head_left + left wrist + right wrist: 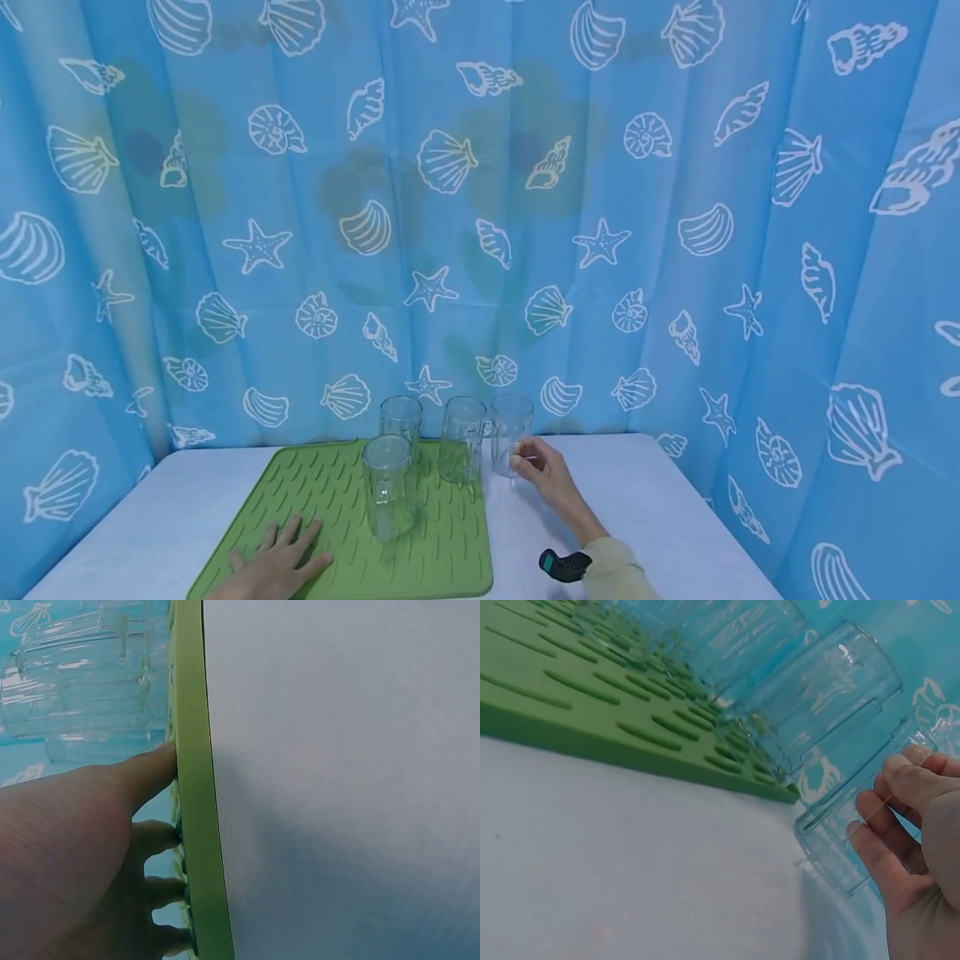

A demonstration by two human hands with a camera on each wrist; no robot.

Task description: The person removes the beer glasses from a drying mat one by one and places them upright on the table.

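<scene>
While the left hand (276, 563) lies with fingers spread on the front-left part of the green mat (324, 477), the right hand (553, 482) works at the far-right glass mug (506, 427). Right grip: thumb and bent fingers pinch the mug on its right side, on what looks like the handle; clear glass, so exact contact is hard to tell. Left grip: holding nothing, digits apart, thumb by the mat's near edge in the left wrist view.

Mug location: just beyond the mat's right edge, over the white tablecloth (615, 492), roughly upright. Base touching cloth or slightly raised: can't tell. Three more mugs on mat: front mug (387, 493), back-left mug (401, 415), right-hand mug (460, 442). The last is the close neighbour, a narrow gap away.

To do this well: keep the pinch firm but light, mug level, wrist outside so knuckles don't nudge the neighbour. Mat rim is raised; a low base could catch it and tip. Glass-on-glass knock is the main risk. Left palm is well placed to steady the mat, clear of the front mug.
</scene>
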